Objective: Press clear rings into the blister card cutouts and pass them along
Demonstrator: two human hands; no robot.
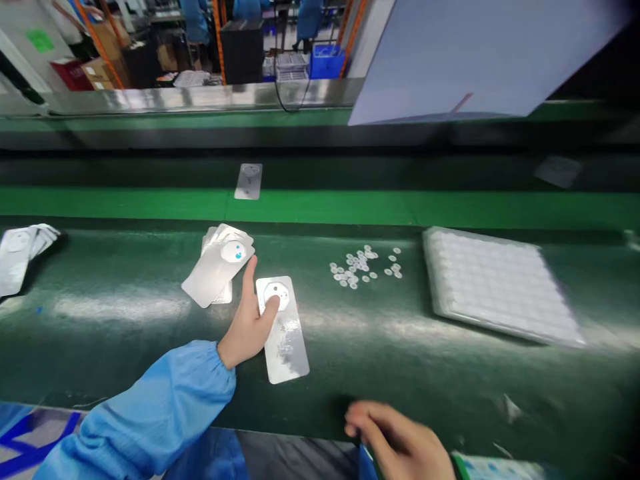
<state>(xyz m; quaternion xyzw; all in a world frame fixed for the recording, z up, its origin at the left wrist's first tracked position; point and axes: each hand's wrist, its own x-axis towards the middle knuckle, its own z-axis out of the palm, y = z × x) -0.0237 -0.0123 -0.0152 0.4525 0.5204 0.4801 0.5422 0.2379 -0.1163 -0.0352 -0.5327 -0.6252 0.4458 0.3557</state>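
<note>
Green conveyor belt [125, 360]: tray of white parts [500, 283] at right, silver plate stack [217, 263] mid-belt. Left hand [245, 327] on single silver plate [287, 350] beside stack, left fingers [273, 303] over round socket, grip unclear. Right hand [397, 440] at near edge, right fingers [363, 417] released, empty. Loose white discs [360, 267] remain, unplaced.

A factory production floor is shown, with an electrical assembly line in the foreground. A long green conveyor belt [320, 200] is stretched across the view, backed by a stainless steel rail [200, 99]. Socket faceplates [283, 330] are laid out on it, near a moulded tray [500, 283] of small white parts. A blue work-smock sleeve [145, 413] is worn at the line. Beyond the rail, workers in blue smocks [195, 20] are seen among orange-framed racks [100, 47], stacked cardboard boxes [97, 70] and a blue plastic crate [327, 61].
</note>
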